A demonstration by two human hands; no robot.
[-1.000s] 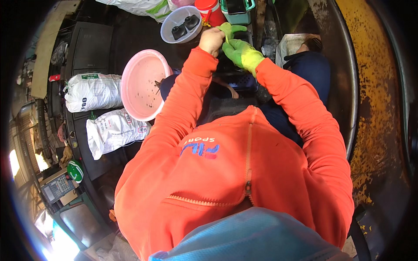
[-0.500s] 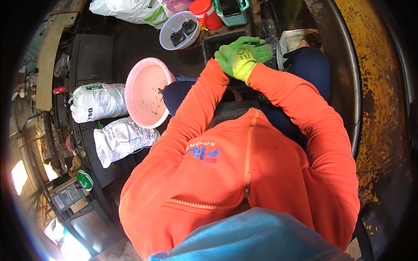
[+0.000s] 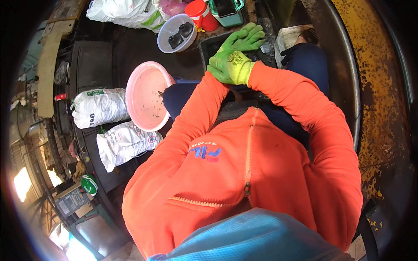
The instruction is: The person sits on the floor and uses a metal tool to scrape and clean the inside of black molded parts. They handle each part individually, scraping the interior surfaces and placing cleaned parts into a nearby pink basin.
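Note:
Both hands wear green-coated work gloves. My left hand [image 3: 246, 38] is stretched out over a black tray [image 3: 208, 51], its fingers extended and nothing in them. My right hand [image 3: 226, 66], with a yellow-green glove back, is wrapped round the left wrist where the left glove meets the orange sleeve [image 3: 204, 95]. The left glove's cuff is hidden under the right fingers. Just beyond the hands, to the left, a pale lavender bowl [image 3: 163, 40] holds black moulded parts [image 3: 176, 41].
A pink basin [image 3: 143, 95] with dark specks stands at the left, beside white printed sacks [image 3: 100, 108]. A red lidded jug [image 3: 204, 15] and a green container [image 3: 228, 19] are at the far side. A rusty yellow surface [image 3: 370, 87] runs along the right.
My right hand has slid back from over the left hand to its wrist. The left hand now shows more fully, its fingers tilted farther away from me.

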